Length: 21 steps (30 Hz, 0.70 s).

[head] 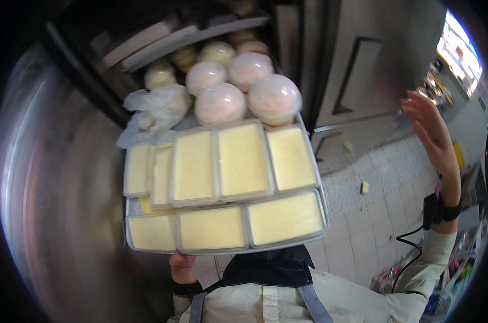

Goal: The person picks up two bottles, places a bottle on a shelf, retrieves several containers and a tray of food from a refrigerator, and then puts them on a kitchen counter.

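Note:
At the near edge of a metal tray (327, 226), my left hand (182, 264) grips from below, its fingers mostly hidden under the rim. Several clear rectangular tubs with pale yellow contents (244, 161) cover the near part of the tray, some overlapping. Behind them stand several cups with clear domed lids (275, 97), pinkish white inside. A crumpled clear plastic bag (151, 109) lies at the tray's left side. My right hand (428, 121) is raised far to the right, away from the tray, holding nothing.
The tray's far end reaches into a dark cabinet with a shelf edge (195, 40) above. A door panel with a dark handle (355, 76) is at the right, a blurred metal surface (62, 173) at the left. A small yellowish block (364, 188) lies on the tiled floor (373, 226).

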Tool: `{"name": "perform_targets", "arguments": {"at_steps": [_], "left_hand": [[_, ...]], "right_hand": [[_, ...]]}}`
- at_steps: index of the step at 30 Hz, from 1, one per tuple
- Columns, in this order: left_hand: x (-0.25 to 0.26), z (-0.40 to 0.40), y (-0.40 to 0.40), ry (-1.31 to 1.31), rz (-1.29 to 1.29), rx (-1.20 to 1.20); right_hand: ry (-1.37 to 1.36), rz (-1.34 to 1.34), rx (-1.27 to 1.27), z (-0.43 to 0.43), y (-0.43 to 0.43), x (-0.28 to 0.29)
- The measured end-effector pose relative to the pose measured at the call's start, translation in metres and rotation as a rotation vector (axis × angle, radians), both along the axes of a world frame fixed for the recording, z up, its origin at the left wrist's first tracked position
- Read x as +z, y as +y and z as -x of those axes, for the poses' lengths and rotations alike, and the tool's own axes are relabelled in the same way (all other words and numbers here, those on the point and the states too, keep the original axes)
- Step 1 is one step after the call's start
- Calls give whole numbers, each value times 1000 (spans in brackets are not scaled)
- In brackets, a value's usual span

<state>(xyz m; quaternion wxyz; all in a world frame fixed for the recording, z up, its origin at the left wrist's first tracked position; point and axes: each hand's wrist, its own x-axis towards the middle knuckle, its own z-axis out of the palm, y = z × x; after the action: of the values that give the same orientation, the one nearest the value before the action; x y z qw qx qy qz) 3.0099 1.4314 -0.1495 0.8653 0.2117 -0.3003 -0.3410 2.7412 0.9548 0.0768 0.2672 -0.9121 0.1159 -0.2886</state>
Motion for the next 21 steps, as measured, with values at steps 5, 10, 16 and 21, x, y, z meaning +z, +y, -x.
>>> {"name": "perform_targets", "arguments": {"at_steps": [5,10,16,21], "left_hand": [[-3,8,14,143,-193,216],[0,8,4,87,-279,158],[35,40,1,249,-717,462],[37,40,-7,146,-604,489]], "right_hand": [[47,54,424,-191,57,67],[465,444,199,-331,59,51],[623,659,248,-389,65,40],[782,567,401,-419,52,40]]}}
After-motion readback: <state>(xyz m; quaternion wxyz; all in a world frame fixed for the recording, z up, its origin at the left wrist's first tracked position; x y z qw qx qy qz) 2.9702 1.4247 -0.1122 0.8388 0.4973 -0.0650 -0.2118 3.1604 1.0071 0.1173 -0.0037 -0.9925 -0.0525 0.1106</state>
